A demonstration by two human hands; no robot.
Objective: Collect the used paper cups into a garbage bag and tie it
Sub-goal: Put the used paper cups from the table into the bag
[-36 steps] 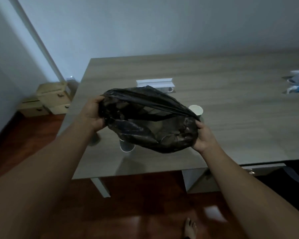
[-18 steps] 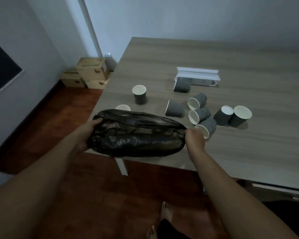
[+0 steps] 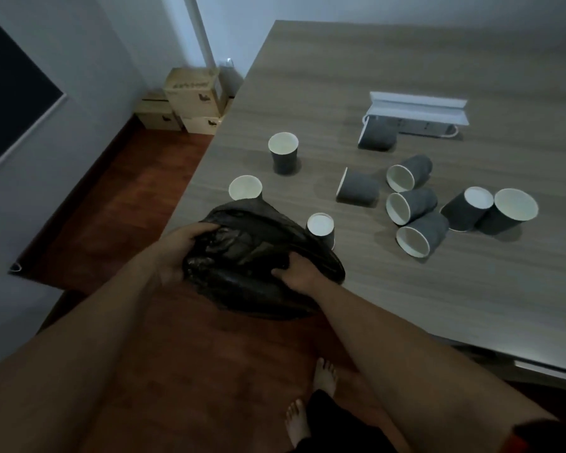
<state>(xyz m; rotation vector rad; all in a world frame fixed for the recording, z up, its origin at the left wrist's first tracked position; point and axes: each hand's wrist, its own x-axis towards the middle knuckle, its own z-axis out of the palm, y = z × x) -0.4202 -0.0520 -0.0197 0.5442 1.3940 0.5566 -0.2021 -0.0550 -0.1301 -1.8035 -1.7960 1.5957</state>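
Black garbage bag (image 3: 258, 256) gripped by both hands, L (image 3: 177, 253) & R (image 3: 299, 276), arms extended fwd.

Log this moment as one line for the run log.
stage: bag prep | left hand: grips garbage bag | right hand: grips bag | paper cups: on table, none seen bagged

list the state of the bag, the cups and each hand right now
garbage bag: crumpled, held at the table's near edge
left hand: grips the bag
right hand: grips the bag
cup by the bag: upright
cup near the middle: on its side
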